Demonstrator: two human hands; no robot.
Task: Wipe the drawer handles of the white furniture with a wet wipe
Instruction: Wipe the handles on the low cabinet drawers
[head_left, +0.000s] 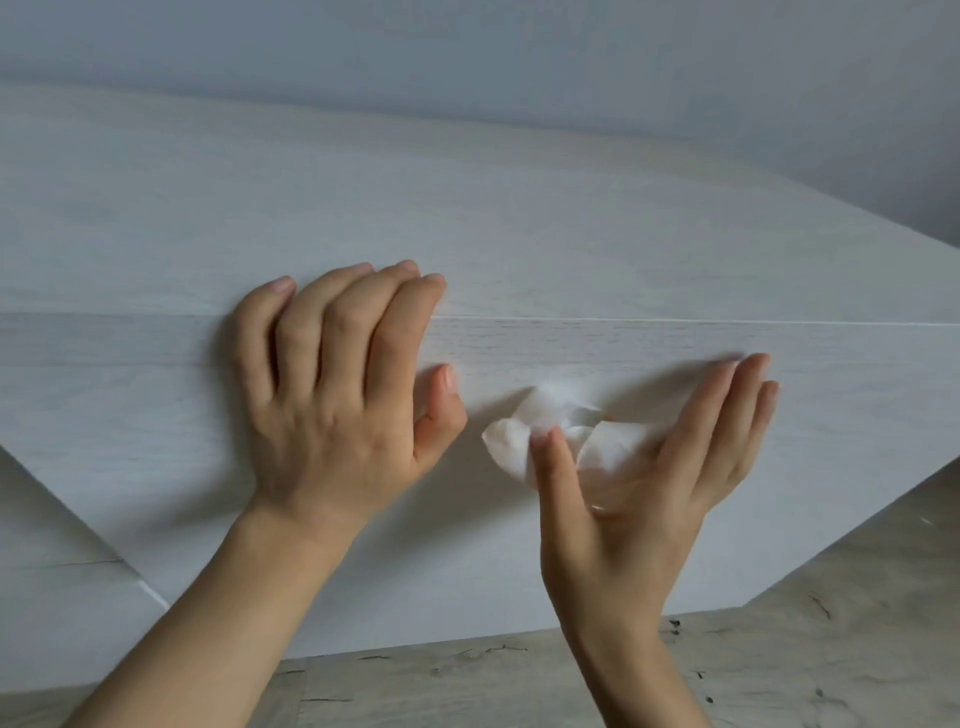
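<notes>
White furniture (571, 234) fills the view; no distinct drawer handle can be made out, only a strip below the top edge. Left hand (332, 395) lies open, fingers over that edge. Right hand (639, 493) pinches the crumpled wet wipe (524, 431) under its thumb, near the drawer front. Judgement: wiping under way; share done indeterminate.

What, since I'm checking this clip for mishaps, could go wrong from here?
The wet wipe is bunched and pinned only by the right hand's thumb, fingers nearly straight, so it may slip out. The left hand rests on the white furniture's top edge and might block the wipe's path.
</notes>
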